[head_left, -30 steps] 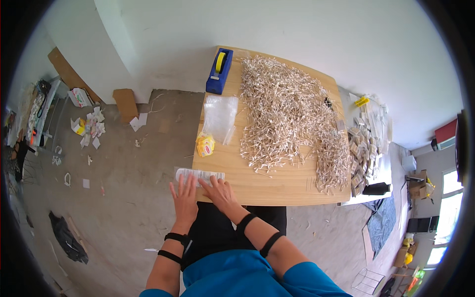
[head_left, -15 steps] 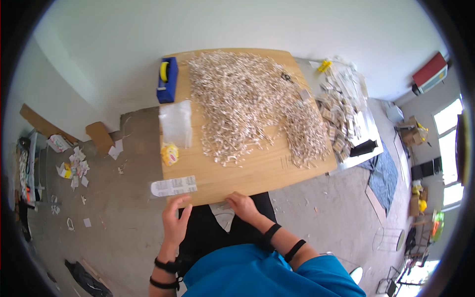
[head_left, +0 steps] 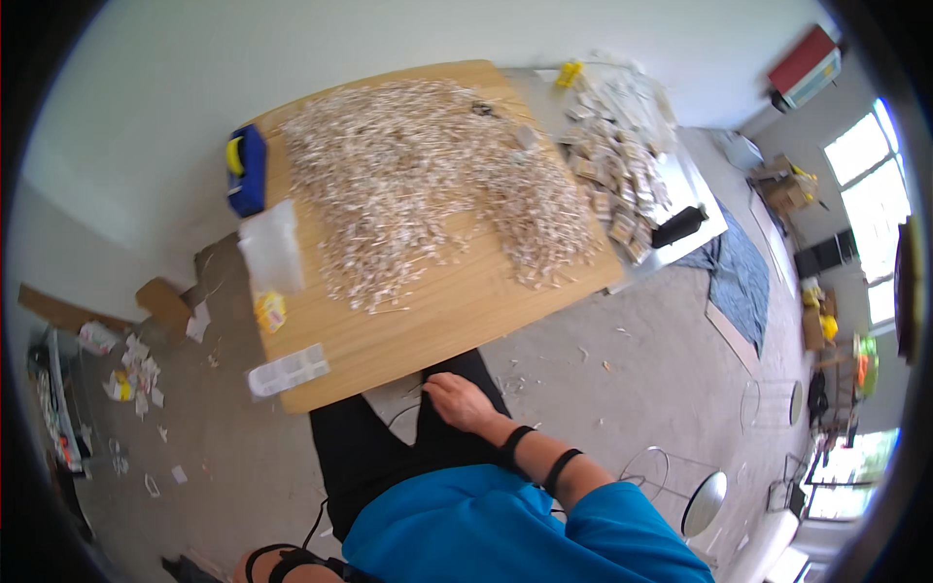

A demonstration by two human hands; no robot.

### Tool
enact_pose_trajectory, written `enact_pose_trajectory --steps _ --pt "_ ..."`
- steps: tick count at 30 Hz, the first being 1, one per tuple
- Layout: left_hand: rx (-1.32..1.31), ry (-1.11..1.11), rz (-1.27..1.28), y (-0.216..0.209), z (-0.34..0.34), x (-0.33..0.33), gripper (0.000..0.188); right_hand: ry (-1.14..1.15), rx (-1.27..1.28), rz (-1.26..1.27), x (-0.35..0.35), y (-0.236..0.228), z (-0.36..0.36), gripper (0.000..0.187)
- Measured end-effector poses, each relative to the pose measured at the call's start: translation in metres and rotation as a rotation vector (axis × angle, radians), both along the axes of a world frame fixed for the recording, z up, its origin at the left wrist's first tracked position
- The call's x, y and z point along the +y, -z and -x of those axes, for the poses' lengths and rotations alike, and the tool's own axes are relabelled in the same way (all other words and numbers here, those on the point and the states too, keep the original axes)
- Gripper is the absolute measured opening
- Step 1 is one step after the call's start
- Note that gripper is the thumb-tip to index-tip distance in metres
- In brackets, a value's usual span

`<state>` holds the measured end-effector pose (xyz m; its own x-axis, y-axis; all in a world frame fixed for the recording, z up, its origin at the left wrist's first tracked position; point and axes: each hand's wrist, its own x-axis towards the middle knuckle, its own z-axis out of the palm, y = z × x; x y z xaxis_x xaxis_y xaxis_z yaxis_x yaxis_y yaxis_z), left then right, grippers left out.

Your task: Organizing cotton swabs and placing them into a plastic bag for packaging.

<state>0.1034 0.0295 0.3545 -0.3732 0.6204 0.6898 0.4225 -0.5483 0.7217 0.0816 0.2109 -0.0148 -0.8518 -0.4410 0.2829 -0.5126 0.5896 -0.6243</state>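
My right hand (head_left: 459, 400) rests on my dark trouser leg, just off the near edge of the wooden table (head_left: 457, 311). Its fingers lie loosely over the leg, and nothing shows in them. Of my left arm (head_left: 292, 565) only a strapped part appears at the lower edge; that hand is out of sight. A wide heap of thin sticks with whitish ends, looking like cotton swabs (head_left: 379, 165), covers much of the tabletop. Along the table's left side lie a printed label sheet (head_left: 292, 371), a yellow-and-white packet (head_left: 270, 311) and clear plastic bags (head_left: 270, 245).
A blue tape dispenser (head_left: 249, 173) stands at the far left corner. On the adjoining table to the right are several small packs (head_left: 622, 180) and a black object (head_left: 678, 226). A round stool (head_left: 705, 503) stands right of me; paper scraps (head_left: 141, 374) litter the floor at left.
My left hand has dropped from the table's front edge out of view. My right hand has slipped off the edge onto my leg. The view has turned, shifting the table leftward.
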Motion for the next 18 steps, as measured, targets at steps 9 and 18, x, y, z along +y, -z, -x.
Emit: enact_pose_trajectory --steps 9,18 --pt "0.082 0.173 0.111 0.005 0.02 0.057 0.021 -0.005 0.004 0.115 -0.007 0.014 0.003 0.013" --pt "-0.047 0.278 0.054 0.019 -0.011 0.136 0.028 0.054 0.022 0.182 -0.003 0.013 -0.002 0.011"
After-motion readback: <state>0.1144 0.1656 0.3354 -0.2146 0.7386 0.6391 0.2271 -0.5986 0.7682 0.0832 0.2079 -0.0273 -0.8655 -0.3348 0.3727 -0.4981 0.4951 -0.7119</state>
